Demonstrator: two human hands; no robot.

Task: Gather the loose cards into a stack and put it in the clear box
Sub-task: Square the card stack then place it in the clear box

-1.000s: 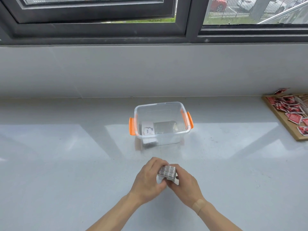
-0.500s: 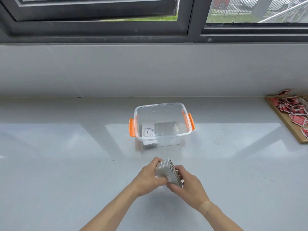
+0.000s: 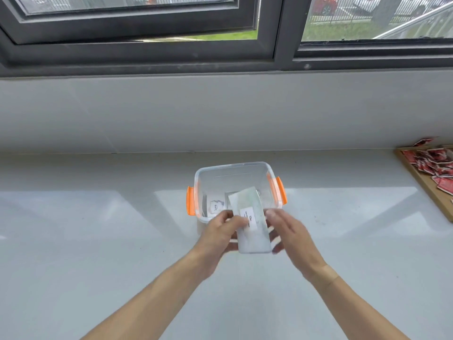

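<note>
1. Clear plastic box (image 3: 235,173) with orange side latches, standing open on a glossy pale grey counter (image 3: 98,241) below a dark-framed window (image 3: 277,45).
2. Blurred stack of white cards (image 3: 250,222) tilted over the box's near rim, far end above the inside.
3. Left hand (image 3: 218,235) gripping the stack from the left, thumb on top.
4. Right hand (image 3: 291,238) spread at the stack's right edge; contact unclear.
5. White printed card (image 3: 215,206) lying inside the box.
6. Wooden tray (image 3: 427,186) of red packets (image 3: 434,163) at far right.
</note>
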